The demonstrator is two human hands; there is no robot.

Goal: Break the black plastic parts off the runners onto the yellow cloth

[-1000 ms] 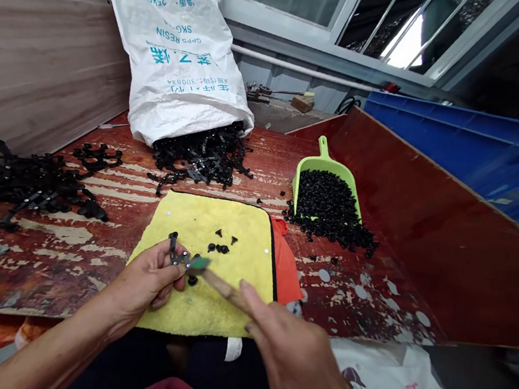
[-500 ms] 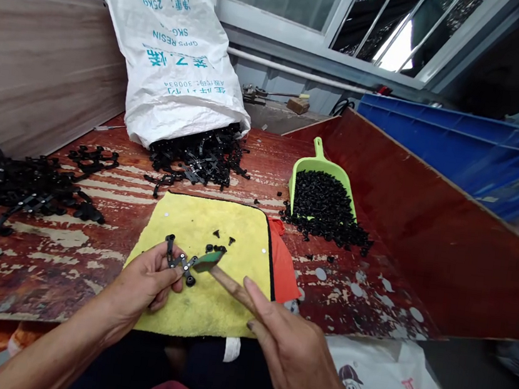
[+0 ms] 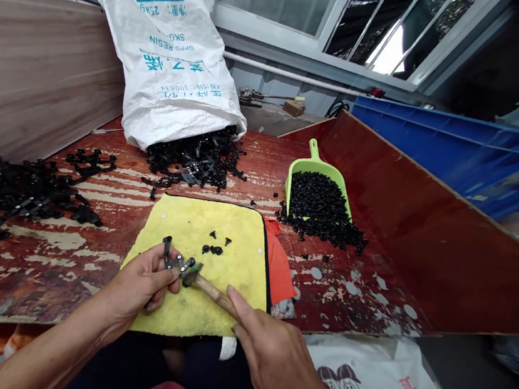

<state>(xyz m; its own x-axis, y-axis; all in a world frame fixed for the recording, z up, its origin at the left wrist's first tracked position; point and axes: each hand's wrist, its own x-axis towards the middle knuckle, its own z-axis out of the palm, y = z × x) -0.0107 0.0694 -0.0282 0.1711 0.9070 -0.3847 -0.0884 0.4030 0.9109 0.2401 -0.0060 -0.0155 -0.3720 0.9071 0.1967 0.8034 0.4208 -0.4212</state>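
My left hand (image 3: 151, 279) pinches a small black jointed linkage (image 3: 178, 263) with silvery rivets, low over the yellow cloth (image 3: 210, 213). In my right hand (image 3: 271, 347) is the wooden handle of a small hammer (image 3: 210, 290). Its greenish head lies at the right end of the linkage and covers part of it; whether they touch I cannot tell. Several small black plugs (image 3: 213, 249) lie loose on the cloth just beyond the hammer head.
A white sack (image 3: 179, 77) spills black linkages (image 3: 202, 159) at the back. Another linkage pile (image 3: 28, 188) lies left. On the right, a green dustpan (image 3: 314, 157) holds black plugs (image 3: 320, 199). An orange cloth (image 3: 281, 273) sticks out beside the yellow one. A wooden board (image 3: 401, 231) borders the right.
The hammer head has come down and left, from above the loose plugs onto or against the linkage's right end. My left hand keeps its hold. The view has shifted slightly.
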